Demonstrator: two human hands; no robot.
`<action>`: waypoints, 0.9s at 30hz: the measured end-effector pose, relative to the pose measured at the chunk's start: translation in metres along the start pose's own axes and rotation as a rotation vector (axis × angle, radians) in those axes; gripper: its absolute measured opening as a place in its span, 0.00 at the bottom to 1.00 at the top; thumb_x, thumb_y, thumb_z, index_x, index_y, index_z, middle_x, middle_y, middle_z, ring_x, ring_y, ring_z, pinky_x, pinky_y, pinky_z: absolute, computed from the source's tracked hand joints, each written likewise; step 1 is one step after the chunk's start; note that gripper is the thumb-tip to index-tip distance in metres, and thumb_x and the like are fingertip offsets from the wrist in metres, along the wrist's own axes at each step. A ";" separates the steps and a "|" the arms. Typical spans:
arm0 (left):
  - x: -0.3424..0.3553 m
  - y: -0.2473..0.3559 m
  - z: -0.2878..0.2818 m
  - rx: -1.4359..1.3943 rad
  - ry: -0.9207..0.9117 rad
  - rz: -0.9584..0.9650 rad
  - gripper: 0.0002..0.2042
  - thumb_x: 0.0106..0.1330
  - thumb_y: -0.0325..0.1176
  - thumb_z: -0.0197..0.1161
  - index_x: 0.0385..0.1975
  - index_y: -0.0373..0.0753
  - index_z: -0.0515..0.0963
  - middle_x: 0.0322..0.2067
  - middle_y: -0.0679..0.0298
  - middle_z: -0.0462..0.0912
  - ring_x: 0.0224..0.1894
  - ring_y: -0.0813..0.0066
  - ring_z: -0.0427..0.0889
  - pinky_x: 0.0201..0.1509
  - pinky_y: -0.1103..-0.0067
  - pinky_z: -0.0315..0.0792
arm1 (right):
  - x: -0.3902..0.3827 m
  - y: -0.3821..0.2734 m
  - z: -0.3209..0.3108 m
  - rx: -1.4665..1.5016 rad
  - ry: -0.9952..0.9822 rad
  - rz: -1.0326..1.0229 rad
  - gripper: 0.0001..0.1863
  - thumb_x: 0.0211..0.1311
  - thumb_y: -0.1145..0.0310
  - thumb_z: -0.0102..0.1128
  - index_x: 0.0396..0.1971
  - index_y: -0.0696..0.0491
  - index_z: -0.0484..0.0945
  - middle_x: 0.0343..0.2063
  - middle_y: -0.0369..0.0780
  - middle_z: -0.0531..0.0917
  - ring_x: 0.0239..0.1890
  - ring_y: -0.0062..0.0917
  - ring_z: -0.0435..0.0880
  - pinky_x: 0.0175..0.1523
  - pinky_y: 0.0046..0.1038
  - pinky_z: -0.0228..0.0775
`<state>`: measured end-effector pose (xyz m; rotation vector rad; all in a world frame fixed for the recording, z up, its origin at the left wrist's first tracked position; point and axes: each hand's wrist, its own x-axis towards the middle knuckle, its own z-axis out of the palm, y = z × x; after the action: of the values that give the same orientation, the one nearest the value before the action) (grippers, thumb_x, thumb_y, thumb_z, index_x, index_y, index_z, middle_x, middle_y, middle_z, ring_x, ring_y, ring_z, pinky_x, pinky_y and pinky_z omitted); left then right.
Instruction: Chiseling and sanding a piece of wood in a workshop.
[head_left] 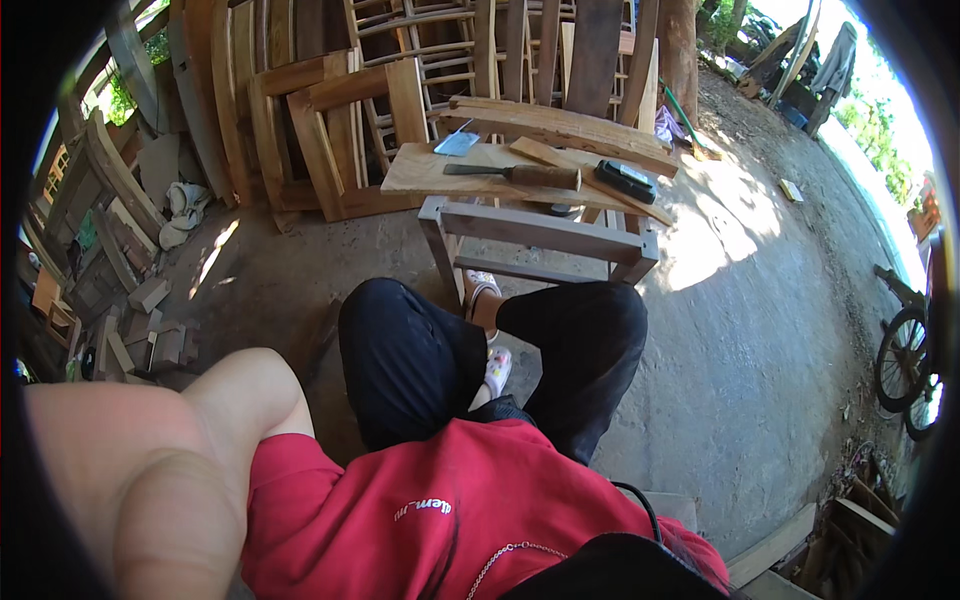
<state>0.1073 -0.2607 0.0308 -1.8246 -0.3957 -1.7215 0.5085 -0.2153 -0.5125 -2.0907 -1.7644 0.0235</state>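
My left hand (120, 460) is raised very close to the camera at the lower left, with the bent arm behind it. One thick finger or thumb shows at the bottom; the rest is cut off, so its grip cannot be made out. My right hand is out of the picture. Beyond my knees, a chisel (545, 177) with a wooden handle lies on a wooden board (415, 170). To its right sits a black oblong object (626, 181), next to a thin wood strip (545, 152). A light blue flat piece (456, 143) rests behind the chisel.
A small wooden frame (540, 226) stands just in front of my knees. A long plank (560, 130) lies behind the board. Wooden frames (320, 150) lean at the back. Wood offcuts (150, 335) are piled on the left; a bicycle wheel (903, 358) shows at the right.
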 end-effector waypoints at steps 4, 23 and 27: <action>-0.006 0.014 -0.006 -0.071 -0.006 -0.095 0.13 0.65 0.47 0.51 0.33 0.48 0.79 0.32 0.70 0.80 0.36 0.78 0.73 0.52 0.67 0.58 | -0.041 -0.006 0.001 0.015 -0.041 0.019 0.11 0.52 0.59 0.50 0.19 0.49 0.74 0.23 0.38 0.79 0.32 0.31 0.77 0.42 0.33 0.60; -0.029 0.027 -0.121 -0.142 -0.134 -0.074 0.08 0.60 0.50 0.50 0.26 0.57 0.69 0.24 0.84 0.70 0.29 0.90 0.65 0.41 0.82 0.54 | -0.153 -0.005 -0.056 0.011 -0.194 0.193 0.13 0.50 0.55 0.54 0.19 0.50 0.74 0.21 0.40 0.78 0.31 0.33 0.77 0.41 0.33 0.61; -0.040 0.012 -0.156 -0.202 -0.068 -0.044 0.12 0.60 0.54 0.46 0.35 0.56 0.63 0.32 0.79 0.67 0.32 0.85 0.66 0.44 0.79 0.55 | -0.158 0.005 -0.045 0.000 -0.212 0.140 0.13 0.50 0.56 0.54 0.19 0.50 0.74 0.21 0.39 0.79 0.31 0.32 0.77 0.41 0.32 0.61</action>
<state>-0.0153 -0.3566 -0.0126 -2.0352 -0.3002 -1.7884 0.4934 -0.3792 -0.5110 -2.2794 -1.7282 0.2952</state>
